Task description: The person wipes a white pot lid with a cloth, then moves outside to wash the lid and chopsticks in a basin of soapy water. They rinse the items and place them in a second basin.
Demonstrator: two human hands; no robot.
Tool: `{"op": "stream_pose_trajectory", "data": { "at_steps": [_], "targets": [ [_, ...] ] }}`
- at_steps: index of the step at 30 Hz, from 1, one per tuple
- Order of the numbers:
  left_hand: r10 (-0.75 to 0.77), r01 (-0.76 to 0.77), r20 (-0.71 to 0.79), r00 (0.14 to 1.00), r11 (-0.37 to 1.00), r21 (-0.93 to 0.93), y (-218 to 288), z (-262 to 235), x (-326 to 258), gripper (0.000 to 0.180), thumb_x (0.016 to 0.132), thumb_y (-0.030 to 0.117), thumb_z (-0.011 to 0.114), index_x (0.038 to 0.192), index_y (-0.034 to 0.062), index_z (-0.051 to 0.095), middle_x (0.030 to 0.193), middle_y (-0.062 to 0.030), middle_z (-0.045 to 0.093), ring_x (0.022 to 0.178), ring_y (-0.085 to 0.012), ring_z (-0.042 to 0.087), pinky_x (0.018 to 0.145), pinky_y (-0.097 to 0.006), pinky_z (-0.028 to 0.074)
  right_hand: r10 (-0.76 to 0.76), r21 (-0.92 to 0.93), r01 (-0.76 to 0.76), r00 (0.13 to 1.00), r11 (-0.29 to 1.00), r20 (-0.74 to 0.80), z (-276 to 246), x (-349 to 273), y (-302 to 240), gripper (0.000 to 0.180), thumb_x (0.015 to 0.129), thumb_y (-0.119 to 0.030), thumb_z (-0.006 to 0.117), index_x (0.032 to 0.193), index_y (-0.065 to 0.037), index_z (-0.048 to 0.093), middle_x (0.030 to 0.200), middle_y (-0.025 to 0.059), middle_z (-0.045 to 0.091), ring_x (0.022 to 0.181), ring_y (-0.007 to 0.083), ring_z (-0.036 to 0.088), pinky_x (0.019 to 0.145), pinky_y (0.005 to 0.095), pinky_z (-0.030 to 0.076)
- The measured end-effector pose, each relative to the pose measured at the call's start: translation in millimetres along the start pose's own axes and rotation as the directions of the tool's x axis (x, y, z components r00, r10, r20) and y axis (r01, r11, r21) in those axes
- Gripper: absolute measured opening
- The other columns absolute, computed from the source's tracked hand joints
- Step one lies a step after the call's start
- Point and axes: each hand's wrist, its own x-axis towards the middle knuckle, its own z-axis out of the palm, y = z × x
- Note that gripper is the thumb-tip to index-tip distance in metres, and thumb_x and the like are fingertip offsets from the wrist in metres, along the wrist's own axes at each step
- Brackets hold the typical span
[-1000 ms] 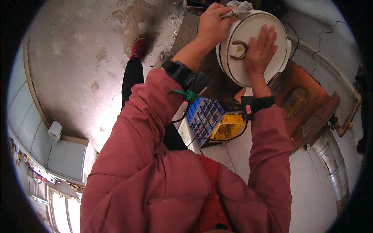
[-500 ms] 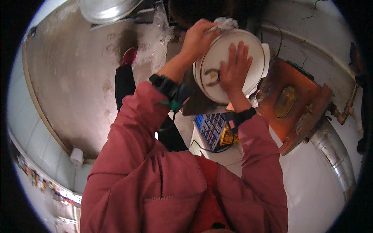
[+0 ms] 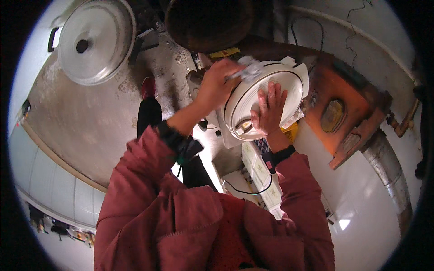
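Note:
A white round appliance with a ridged lid (image 3: pixel 291 92), which looks like a rice cooker, stands tilted in front of me. My right hand (image 3: pixel 270 108) lies flat on its lid with the fingers spread. In my left hand (image 3: pixel 219 83) is a crumpled grey-white cloth (image 3: pixel 250 70), pinched at the fingertips. The cloth meets the lid's upper left rim. Near the lid's lower edge shows a small vent or latch, partly beside my right palm.
A large pot with a metal lid (image 3: pixel 97 43) stands at the far left. Beyond the appliance is a big dark round vessel (image 3: pixel 208 22). To the right stand a rusty orange stove (image 3: pixel 350 104) and a silver duct (image 3: pixel 384 162). A black cord (image 3: pixel 253 193) loops below.
The appliance appears lower in view and more tilted. My left hand and the cloth have come down along its left rim. My right hand stays on the lid; the pot shows more fully.

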Motion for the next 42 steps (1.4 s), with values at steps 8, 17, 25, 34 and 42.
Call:
{"op": "stream_pose_trajectory", "data": {
  "at_steps": [8,17,25,34,42],
  "targets": [
    [0.051,-0.051,0.047,0.998,0.999,-0.003,26.6,-22.5,-54.4,0.03,0.079,0.003,0.069,0.109,0.0065,0.071,0.101,-0.0132,0.061,0.098,-0.03,0.061,0.086,-0.036,0.048,0.03,0.012,-0.03,0.999,0.999,-0.016,1.7,-1.1,1.5,0.062,0.098,-0.049,0.035,0.152,-0.018,0.031,0.156,0.0197,0.026,0.144,0.0427,0.023,0.114,0.0633,0.011],
    [0.186,-0.219,0.266,0.946,0.971,0.1,10.5,24.6,77.5,0.015,0.083,0.012,0.07,0.095,0.0042,0.071,0.088,-0.0124,0.064,0.086,-0.0326,0.06,0.074,-0.039,0.048,0.048,0.032,-0.048,0.999,0.998,-0.003,0.6,-2.8,2.3,0.059,0.097,-0.05,0.036,0.147,-0.018,0.039,0.154,0.0179,0.032,0.142,0.0412,0.029,0.113,0.0632,0.012],
    [-0.125,0.122,0.036,0.991,0.988,0.092,31.8,-17.3,-72.1,0.033,0.079,0.001,0.07,0.112,0.0068,0.072,0.085,-0.01,0.058,0.082,-0.0233,0.058,0.073,-0.032,0.047,0.09,0.083,-0.088,0.996,0.993,-0.02,1.0,-0.7,1.0,0.056,0.097,-0.051,0.038,0.146,-0.025,0.04,0.155,0.0114,0.032,0.144,0.0334,0.027,0.115,0.0599,0.01],
    [0.088,-0.131,0.333,0.939,0.985,0.11,35.3,22.4,72.7,0.014,0.083,0.006,0.071,0.096,0.0013,0.07,0.091,-0.0134,0.062,0.083,-0.027,0.06,0.073,-0.034,0.048,0.106,0.084,-0.103,0.994,0.991,-0.028,-0.2,-0.5,-0.3,0.055,0.095,-0.05,0.041,0.146,-0.028,0.041,0.155,0.0083,0.033,0.144,0.0311,0.028,0.114,0.061,0.014],
    [-0.022,-0.019,0.15,0.988,0.964,0.266,38.9,-17.7,-21.6,0.026,0.077,0.0,0.072,0.103,0.0048,0.072,0.09,-0.0112,0.063,0.083,-0.0242,0.063,0.074,-0.032,0.051,0.131,0.11,-0.131,0.991,0.985,0.009,-3.3,-0.3,-1.1,0.056,0.091,-0.048,0.048,0.144,-0.031,0.044,0.156,0.0038,0.033,0.145,0.0269,0.026,0.117,0.0584,0.007]
  ]
}}
